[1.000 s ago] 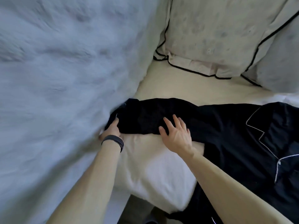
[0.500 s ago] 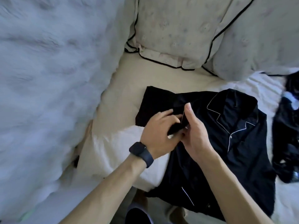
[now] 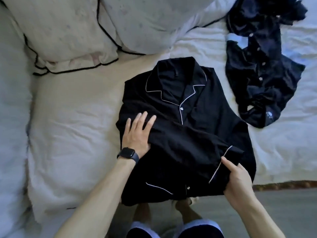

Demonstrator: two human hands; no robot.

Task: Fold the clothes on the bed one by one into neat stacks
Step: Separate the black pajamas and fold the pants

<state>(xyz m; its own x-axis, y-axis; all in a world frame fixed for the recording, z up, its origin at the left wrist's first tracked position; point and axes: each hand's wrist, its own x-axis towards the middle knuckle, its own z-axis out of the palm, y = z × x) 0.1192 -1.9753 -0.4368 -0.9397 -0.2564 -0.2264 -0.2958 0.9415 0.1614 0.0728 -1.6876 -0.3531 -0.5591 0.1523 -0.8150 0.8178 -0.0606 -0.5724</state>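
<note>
At near edge of bed (image 3: 77, 121): black pajama shirt (image 3: 173, 103), front up, collar toward the pillows, white piping along lapels and pocket. Hem end hanging just over the mattress edge.

Left hand (image 3: 138, 133): flat, fingers straight and slightly spread, pressing on the shirt at the side nearest that arm. Dark watch (image 3: 127, 154) on wrist.

Right hand (image 3: 238, 182): pinching the piped cuff end of the sleeve (image 3: 197, 145), thumb on top, fingers curled out of sight beneath the cloth. Sleeve laid diagonally across the shirt front, running from under the left hand down to the right hand.

On bed, far right: crumpled heap of dark clothes (image 3: 262, 74), unfolded, pale buttons showing; apart from the shirt, strip of white sheet between.

At head of bed: two pale pillows (image 3: 68, 31) with black piping, side by side, touching.

Below bed edge: grey floor (image 3: 283, 212); bare feet (image 3: 186, 210) partly hidden behind shirt hem.
</note>
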